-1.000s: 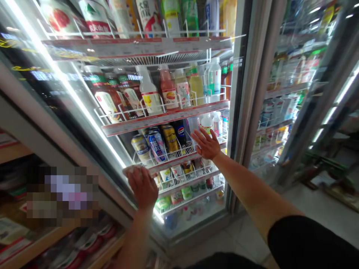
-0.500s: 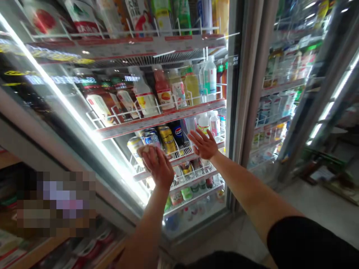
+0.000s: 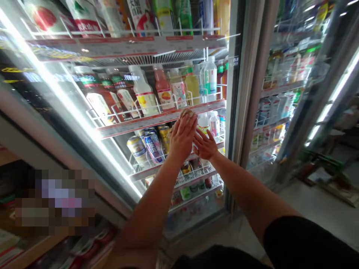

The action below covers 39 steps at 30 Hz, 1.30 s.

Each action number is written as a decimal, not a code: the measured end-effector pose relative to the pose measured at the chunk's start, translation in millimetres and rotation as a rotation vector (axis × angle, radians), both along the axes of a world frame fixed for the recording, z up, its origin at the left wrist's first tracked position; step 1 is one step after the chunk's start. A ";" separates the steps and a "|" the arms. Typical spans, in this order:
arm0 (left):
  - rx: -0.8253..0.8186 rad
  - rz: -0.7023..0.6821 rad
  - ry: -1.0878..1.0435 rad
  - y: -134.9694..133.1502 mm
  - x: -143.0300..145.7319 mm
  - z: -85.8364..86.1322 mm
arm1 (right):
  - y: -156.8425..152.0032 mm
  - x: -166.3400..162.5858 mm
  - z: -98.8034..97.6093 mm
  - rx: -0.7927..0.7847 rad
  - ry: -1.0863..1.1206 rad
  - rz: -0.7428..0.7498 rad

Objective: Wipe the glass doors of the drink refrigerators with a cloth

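My left hand [image 3: 181, 137] lies on the glass door [image 3: 70, 101] of a lit drinks fridge, pressing a pale cloth [image 3: 187, 113] that shows just past its fingertips. It is over the red-edged shelf rail [image 3: 140, 125], in front of the cans [image 3: 153, 145]. My right hand [image 3: 206, 145] rests flat on the same glass just to the right, fingers spread and holding nothing. The two hands almost touch. Behind the glass, bottles [image 3: 164, 91] stand on the shelf above, and small cups fill the lower wire racks [image 3: 193, 175].
The door's metal frame [image 3: 244, 93] runs upright just right of my hands. A second glass-door fridge [image 3: 280, 93] stands further right. A wooden shelf with packaged goods [image 3: 42, 246] is low on the left. Grey floor [image 3: 314, 213] lies to the lower right.
My left hand has slid the cloth up and to the right across the glass, from the door's lower left edge to beside my right hand. The right hand has stayed put.
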<state>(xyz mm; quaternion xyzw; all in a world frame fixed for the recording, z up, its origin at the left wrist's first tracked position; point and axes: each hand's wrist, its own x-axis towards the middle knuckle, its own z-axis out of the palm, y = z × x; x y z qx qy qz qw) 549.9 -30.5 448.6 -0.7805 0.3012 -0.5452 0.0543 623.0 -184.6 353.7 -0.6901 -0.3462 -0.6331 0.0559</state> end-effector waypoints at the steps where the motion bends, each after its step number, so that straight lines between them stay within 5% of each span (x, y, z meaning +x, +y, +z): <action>1: 0.012 0.005 -0.004 2.7 -1.5 7.1 | -0.1 -0.6 0.3 0.003 -0.005 0.001; 7: -0.231 0.066 -0.036 42.9 -22.1 50.7 | -0.9 -1.8 -0.3 -0.008 0.043 -0.032; 11: -0.368 0.157 -0.057 86.8 -44.5 57.3 | -1.3 -1.4 -1.7 0.000 0.046 -0.028; 14: -0.409 0.239 -0.111 122.2 -61.0 38.0 | -1.2 -3.1 -0.2 0.003 0.046 -0.008; 19: -0.458 0.356 -0.237 172.0 -81.1 -25.5 | -0.3 -5.5 3.0 0.030 -0.033 0.008; 23: -0.562 0.395 -0.219 193.9 -91.8 -72.3 | -0.3 -3.2 -0.3 0.013 0.056 -0.009; 26: -0.573 0.411 -0.186 196.8 -93.6 -85.3 | -0.2 -1.1 -3.8 -0.007 0.161 -0.019; 30: -0.608 0.386 -0.241 182.2 -84.3 -67.4 | 0.5 -1.8 -3.6 0.007 0.118 -0.018; 39: -0.621 0.124 -0.058 90.5 -44.2 27.6 | 1.5 -2.6 -1.0 0.024 0.050 -0.020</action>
